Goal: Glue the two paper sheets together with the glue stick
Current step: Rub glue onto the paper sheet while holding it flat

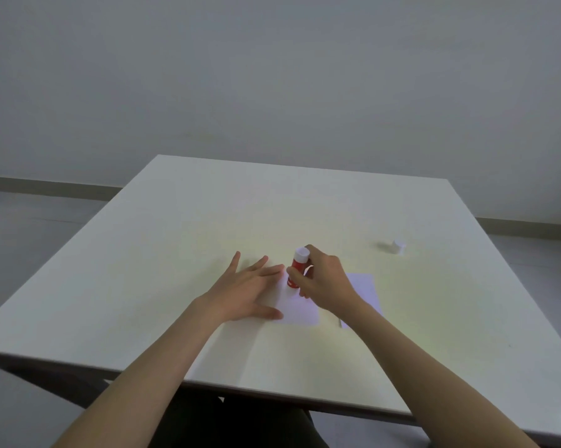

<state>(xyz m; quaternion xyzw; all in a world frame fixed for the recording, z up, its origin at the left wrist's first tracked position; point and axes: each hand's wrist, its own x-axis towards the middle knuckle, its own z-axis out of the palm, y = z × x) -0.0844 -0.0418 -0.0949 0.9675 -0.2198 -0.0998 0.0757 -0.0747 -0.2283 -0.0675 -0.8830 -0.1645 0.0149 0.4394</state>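
Note:
A small white paper sheet (297, 310) lies near the middle of the table. My left hand (245, 291) rests flat on its left edge, fingers spread. My right hand (323, 279) grips a red glue stick (297, 270) with a white end up, its lower end touching the sheet's far part. A second white sheet (365, 291) lies just to the right, partly hidden under my right wrist. The glue stick's white cap (398, 246) stands apart at the right.
The white table (208, 221) reaches to a grey wall side; its front edge runs close to my body. Grey floor shows on both sides.

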